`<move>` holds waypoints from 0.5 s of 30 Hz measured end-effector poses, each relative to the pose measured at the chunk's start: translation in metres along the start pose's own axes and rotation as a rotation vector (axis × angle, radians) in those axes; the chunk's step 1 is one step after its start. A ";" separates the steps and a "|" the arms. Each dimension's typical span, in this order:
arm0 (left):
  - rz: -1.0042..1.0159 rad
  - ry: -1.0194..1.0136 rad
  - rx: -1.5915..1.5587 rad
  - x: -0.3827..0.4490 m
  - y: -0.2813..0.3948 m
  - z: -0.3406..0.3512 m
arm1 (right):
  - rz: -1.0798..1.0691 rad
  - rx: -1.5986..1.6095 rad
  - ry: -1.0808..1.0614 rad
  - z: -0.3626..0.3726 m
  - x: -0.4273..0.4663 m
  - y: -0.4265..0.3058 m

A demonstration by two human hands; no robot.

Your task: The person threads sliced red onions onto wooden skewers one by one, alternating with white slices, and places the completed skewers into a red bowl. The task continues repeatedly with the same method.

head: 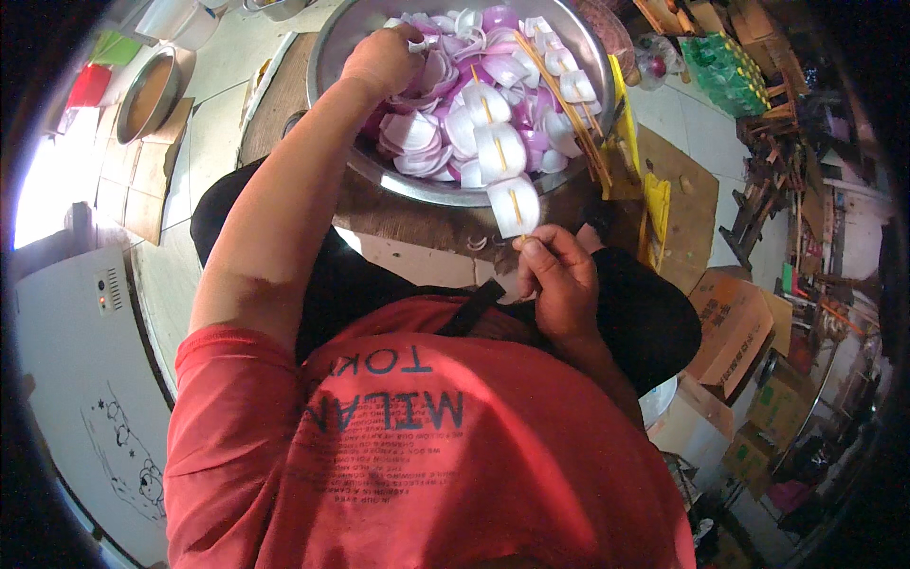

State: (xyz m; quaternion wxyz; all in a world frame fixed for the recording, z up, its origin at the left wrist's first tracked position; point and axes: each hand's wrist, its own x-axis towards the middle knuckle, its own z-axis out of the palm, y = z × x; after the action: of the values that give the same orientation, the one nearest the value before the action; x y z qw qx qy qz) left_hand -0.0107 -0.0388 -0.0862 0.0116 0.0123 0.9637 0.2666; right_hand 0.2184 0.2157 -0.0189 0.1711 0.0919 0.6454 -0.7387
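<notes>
A wide metal bowl (398, 186) holds many cut pieces of purple and white onion (416, 135). My left hand (384, 60) is inside the bowl's far left part, its fingertips closed on a pale onion piece (424, 45). Near the bowl's front rim, my right hand (558, 274) pinches the lower end of a thin wooden skewer (500, 153). Several white onion pieces (515, 206) are threaded along that skewer, which slants up over the bowl. More bare skewers (561, 92) lie in a bundle across the bowl's right side, beside another row of threaded onion pieces (577, 87).
The bowl stands on a brown wooden surface (277, 99). Yellow plastic packaging (657, 206) lies right of it, near a cardboard box (732, 327) and a green pack (725, 75). A metal basin (149, 96) stands at left on cardboard (149, 199); a white appliance (85, 341) is lower left.
</notes>
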 end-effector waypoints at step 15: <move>0.009 -0.048 0.056 0.005 0.006 0.026 | 0.026 -0.036 -0.026 0.000 0.000 0.001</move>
State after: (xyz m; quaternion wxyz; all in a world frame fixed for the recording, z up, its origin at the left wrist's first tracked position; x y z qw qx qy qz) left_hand -0.0151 -0.0207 -0.1055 0.0332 0.0231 0.9701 0.2393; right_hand 0.2185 0.2154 -0.0197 0.1905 0.0876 0.6552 -0.7258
